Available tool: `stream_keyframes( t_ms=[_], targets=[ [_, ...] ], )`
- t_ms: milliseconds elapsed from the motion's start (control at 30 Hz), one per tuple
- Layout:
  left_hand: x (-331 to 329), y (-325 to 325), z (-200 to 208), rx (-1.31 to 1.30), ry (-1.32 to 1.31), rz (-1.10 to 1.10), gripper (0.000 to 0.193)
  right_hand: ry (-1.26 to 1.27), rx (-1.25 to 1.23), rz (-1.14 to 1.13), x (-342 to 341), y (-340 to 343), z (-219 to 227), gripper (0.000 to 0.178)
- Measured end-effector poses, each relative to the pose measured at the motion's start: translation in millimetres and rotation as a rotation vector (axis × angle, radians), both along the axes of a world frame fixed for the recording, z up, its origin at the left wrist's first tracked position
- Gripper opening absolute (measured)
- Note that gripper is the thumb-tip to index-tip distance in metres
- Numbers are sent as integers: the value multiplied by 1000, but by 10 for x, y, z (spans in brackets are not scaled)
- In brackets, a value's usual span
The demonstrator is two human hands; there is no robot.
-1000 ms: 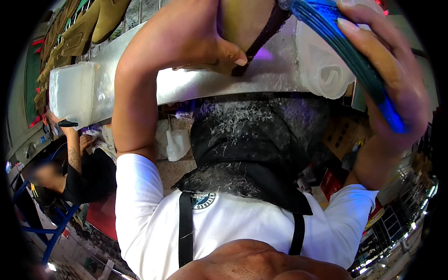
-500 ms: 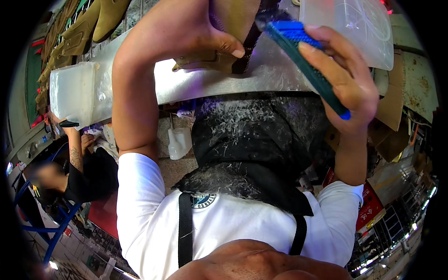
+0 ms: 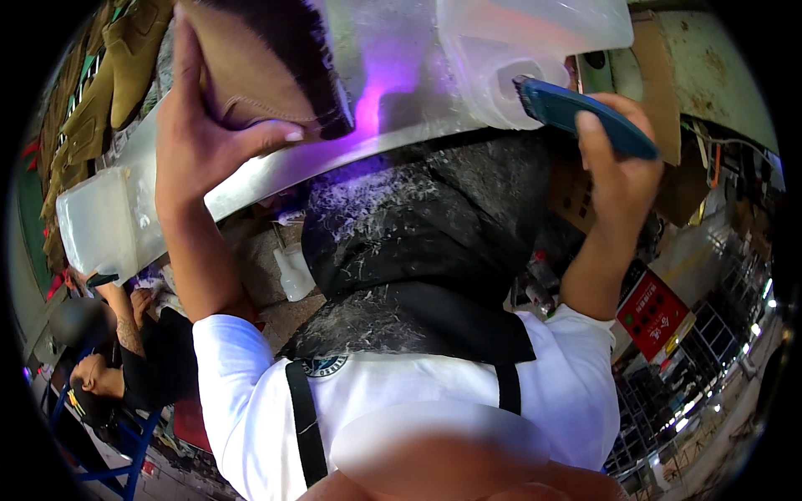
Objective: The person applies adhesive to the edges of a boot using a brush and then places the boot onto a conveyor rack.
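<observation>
My left hand (image 3: 196,138) grips a tan shoe (image 3: 259,63) with a dark brown sole edge, held up over the metal bench at the upper left. Its thumb presses along the lower side of the shoe, while the top is cut off by the picture's edge. Off to the right, my right hand (image 3: 622,163) is closed around the handle of a blue-green brush (image 3: 593,117). The short dark bristles are at the opening of a translucent plastic container (image 3: 472,83); whether they touch it I cannot tell.
Several tan shoes (image 3: 134,71) are lined up at the far left. A translucent plastic box (image 3: 92,217) rests on the bench (image 3: 267,175). Below stands a white bottle (image 3: 292,275). At the left, another person (image 3: 171,351) holds a dark tool. Pale scraps cover my black apron (image 3: 418,209).
My left hand has moved left with the shoe, which is turned differently. The brush has gone from beside the shoe to the container at the right.
</observation>
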State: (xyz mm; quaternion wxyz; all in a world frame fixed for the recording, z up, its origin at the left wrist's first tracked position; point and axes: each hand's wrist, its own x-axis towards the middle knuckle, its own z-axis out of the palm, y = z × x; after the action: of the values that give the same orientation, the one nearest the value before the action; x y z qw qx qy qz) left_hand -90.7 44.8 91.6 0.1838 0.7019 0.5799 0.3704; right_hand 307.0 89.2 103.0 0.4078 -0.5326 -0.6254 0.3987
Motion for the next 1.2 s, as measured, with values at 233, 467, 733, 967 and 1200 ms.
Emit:
stream_keyframes(
  t_ms=[233,467,733,967,1200],
  targets=[
    [100,-244,50,-28,157,102,139,184,-192,-71,-139,47,-237,22],
    [28,-370,-5,-127,-29,91,134,1,-212,188,73,178,-224,23],
    [95,-343,167,-397,-677,-30,118,526,-458,53,286,-5,-395,28],
    [442,-442,81,-529,-1056,-157,111,1150,-409,369,-492,-244,-374,37],
    [532,-509,30,-558,-1084,-252,110,867,92,416,-778,-321,-358,37]
  ],
)
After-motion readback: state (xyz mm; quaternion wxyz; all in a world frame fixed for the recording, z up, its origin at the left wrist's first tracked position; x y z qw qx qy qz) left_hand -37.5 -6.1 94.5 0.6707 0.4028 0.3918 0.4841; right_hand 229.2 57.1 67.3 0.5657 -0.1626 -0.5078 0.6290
